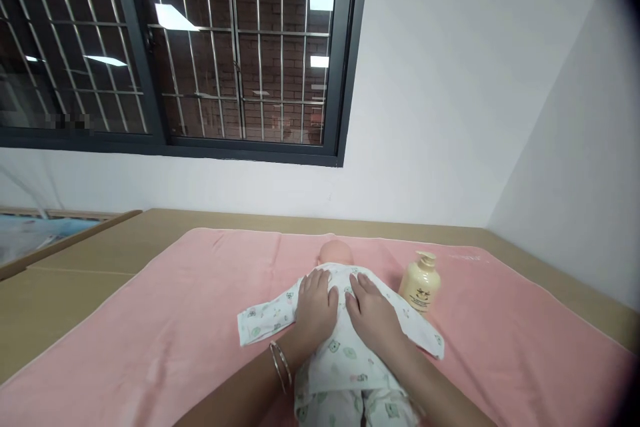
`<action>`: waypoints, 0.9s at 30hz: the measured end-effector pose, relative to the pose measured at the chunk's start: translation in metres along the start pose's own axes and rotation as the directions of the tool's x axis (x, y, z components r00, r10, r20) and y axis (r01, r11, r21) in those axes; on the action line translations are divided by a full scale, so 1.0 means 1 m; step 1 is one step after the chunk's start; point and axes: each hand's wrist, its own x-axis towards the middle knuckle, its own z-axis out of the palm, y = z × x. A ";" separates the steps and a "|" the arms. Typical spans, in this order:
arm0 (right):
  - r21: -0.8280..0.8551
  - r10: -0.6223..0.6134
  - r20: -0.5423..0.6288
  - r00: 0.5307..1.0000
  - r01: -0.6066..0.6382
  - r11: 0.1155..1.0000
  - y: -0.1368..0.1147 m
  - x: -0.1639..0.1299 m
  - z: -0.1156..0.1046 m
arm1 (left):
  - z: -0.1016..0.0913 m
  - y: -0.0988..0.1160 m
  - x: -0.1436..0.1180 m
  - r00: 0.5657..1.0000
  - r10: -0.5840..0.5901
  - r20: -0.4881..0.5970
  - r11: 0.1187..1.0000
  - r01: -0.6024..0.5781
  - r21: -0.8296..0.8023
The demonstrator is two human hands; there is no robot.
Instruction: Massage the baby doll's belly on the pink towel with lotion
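A baby doll (336,252) in a white long-sleeved top (350,363) and matching trousers (330,410) lies stretched out, its bald head pointing away from me. Small green and pink prints cover the clothes. My left hand (316,303) rests flat on the upper left of the doll's torso, fingers extended, with thin bangles (281,367) on the wrist. On the upper right of the torso lies my right hand (373,310), also flat, thumb and fingers stretched out. Both sleeves spread outward past the hands. Which side of the doll faces up I cannot tell.
A cream pump bottle (421,282) stands beside the doll's right-hand sleeve. Under everything spreads a pink mat (200,320) on a wooden table (100,253). Behind are a white wall (425,80) and a dark-framed barred window (345,67).
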 end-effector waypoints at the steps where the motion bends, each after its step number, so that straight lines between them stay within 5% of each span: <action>1: 0.041 -0.019 0.019 1.000 0.018 0.999 0.005 0.005 0.001 | 0.001 0.000 -0.001 0.999 0.036 -0.005 0.999 -0.036 0.021; 6: 0.124 -0.095 0.104 0.990 0.082 0.989 0.023 0.021 0.002 | 0.001 0.007 -0.004 0.987 0.153 -0.058 0.986 -0.149 0.074; 12: 0.100 -0.158 0.039 0.987 0.154 0.983 0.006 0.009 -0.011 | -0.005 0.005 0.005 0.999 -0.018 0.037 0.996 0.022 -0.086; 17: 0.041 -0.141 0.034 0.989 0.140 0.989 -0.008 -0.005 -0.020 | -0.003 -0.003 0.014 0.993 -0.030 0.112 0.990 0.045 -0.133; 27: 0.162 -0.140 0.026 0.990 0.134 0.978 0.018 0.022 -0.007 | -0.005 0.014 0.002 0.993 0.116 -0.028 0.993 -0.117 -0.005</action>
